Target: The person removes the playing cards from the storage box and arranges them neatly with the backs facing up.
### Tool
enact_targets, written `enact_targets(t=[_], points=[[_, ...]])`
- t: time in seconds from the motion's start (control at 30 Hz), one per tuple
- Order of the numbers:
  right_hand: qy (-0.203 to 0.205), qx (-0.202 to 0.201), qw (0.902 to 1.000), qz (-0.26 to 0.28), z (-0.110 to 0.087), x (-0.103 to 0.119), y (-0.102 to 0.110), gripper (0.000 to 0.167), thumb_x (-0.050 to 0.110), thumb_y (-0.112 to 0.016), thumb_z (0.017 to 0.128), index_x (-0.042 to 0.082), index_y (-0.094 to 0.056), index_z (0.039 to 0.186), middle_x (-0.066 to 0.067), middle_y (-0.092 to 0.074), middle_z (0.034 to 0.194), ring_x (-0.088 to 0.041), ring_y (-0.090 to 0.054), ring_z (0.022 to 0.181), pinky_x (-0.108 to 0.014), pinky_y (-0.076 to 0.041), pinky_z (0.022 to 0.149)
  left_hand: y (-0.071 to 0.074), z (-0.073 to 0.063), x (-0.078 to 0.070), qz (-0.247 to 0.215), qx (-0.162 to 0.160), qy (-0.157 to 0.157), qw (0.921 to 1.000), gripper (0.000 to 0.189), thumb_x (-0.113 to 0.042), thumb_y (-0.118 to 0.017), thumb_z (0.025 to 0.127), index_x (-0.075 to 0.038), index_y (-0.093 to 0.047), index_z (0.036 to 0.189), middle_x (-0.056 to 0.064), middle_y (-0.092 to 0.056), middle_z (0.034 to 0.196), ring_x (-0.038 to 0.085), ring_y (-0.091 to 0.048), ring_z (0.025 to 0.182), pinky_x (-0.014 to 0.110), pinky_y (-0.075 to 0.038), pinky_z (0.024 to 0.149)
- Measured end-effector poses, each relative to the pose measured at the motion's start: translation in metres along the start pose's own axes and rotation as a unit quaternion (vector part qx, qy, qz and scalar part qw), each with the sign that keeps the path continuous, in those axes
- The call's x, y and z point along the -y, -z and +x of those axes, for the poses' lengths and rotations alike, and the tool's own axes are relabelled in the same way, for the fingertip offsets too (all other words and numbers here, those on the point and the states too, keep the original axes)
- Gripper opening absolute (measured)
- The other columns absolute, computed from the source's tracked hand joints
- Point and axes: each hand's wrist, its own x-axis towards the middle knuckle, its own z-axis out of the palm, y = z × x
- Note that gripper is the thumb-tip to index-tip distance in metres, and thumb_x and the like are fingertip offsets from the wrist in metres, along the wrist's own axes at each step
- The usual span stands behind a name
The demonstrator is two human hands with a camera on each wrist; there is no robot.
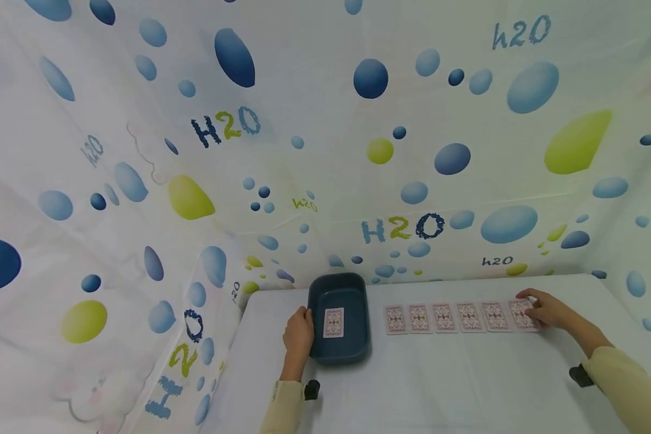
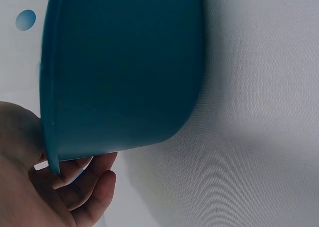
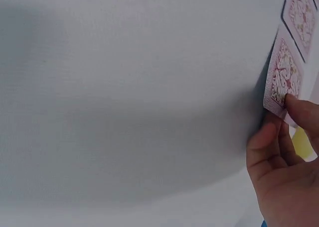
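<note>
A deep blue plastic tray (image 1: 355, 313) with rounded corners stands on the left of the table, and one playing card (image 1: 333, 323) lies back up inside it. My left hand (image 1: 299, 331) grips the tray's left side; in the left wrist view the thumb side is at the rim and the fingers (image 2: 102, 192) curl beneath it. To the right, my right hand (image 1: 550, 311) pinches the rightmost playing card (image 3: 285, 77) of a row at its outer edge. The right wrist view has the thumb on the patterned back, other fingers below, and this card's near end tilted up off the cloth.
Several more red-patterned playing cards (image 1: 443, 318) lie back up in a row between the tray and my right hand. A white cloth (image 1: 439, 386) covers the table. Behind it hangs a white curtain (image 1: 325, 169) with blue and green drops.
</note>
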Motion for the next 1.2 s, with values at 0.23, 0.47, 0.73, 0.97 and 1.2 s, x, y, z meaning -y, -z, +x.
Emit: enact_targets(t=[0.23,0.47,0.73,0.97,1.2], points=[[0.008,-0.034,0.9981,-0.051,0.002,0.0,-0.006,0.037,-0.001,-0.059,0.086,-0.007,-0.047,0.121,-0.024,-0.055,0.095,-0.03,-0.052,0.081,-0.038,-0.046,0.065,0.001,-0.001,-0.002,-0.003,-0.003,0.0,1.0,0.022,-0.024,-0.049,0.099,-0.007,-0.057,0.087,0.009,-0.056,0.075,0.023,-0.048,0.061,0.038,-0.036,0.052],[0.003,-0.042,0.9962,-0.076,0.002,0.006,-0.003,0.035,-0.002,-0.06,0.084,-0.008,-0.05,0.117,-0.036,-0.052,0.105,-0.044,-0.054,0.093,-0.05,-0.047,0.073,0.005,-0.001,-0.005,-0.008,0.002,0.006,1.0,0.021,-0.024,-0.049,0.099,-0.007,-0.058,0.089,0.009,-0.057,0.076,0.023,-0.049,0.062,0.037,-0.036,0.053],[-0.052,-0.037,0.9929,-0.1,-0.001,0.006,-0.007,0.05,0.014,-0.055,0.093,-0.015,-0.037,0.129,-0.04,-0.045,0.11,-0.048,-0.05,0.098,-0.057,-0.044,0.082,0.001,0.0,0.0,-0.006,0.008,0.007,0.9999,0.022,-0.024,-0.049,0.099,-0.007,-0.058,0.09,0.009,-0.057,0.077,0.023,-0.049,0.062,0.038,-0.037,0.053],[-0.067,-0.071,0.9839,-0.15,-0.016,0.027,-0.02,0.08,0.041,-0.056,0.092,-0.021,-0.025,0.133,-0.048,-0.029,0.123,-0.063,-0.033,0.112,-0.067,-0.033,0.09,-0.001,0.001,0.005,-0.005,-0.004,0.001,1.0,0.022,-0.024,-0.049,0.099,-0.008,-0.057,0.088,0.01,-0.059,0.077,0.024,-0.051,0.061,0.041,-0.038,0.052],[0.014,-0.111,0.9798,-0.166,-0.024,0.052,-0.042,0.087,0.048,-0.058,0.09,-0.017,-0.025,0.138,-0.047,-0.023,0.135,-0.063,-0.021,0.121,-0.07,-0.023,0.095,-0.001,-0.001,0.006,-0.007,-0.004,0.0,1.0,0.021,-0.024,-0.049,0.099,-0.008,-0.057,0.088,0.01,-0.06,0.078,0.025,-0.052,0.062,0.042,-0.039,0.053]])
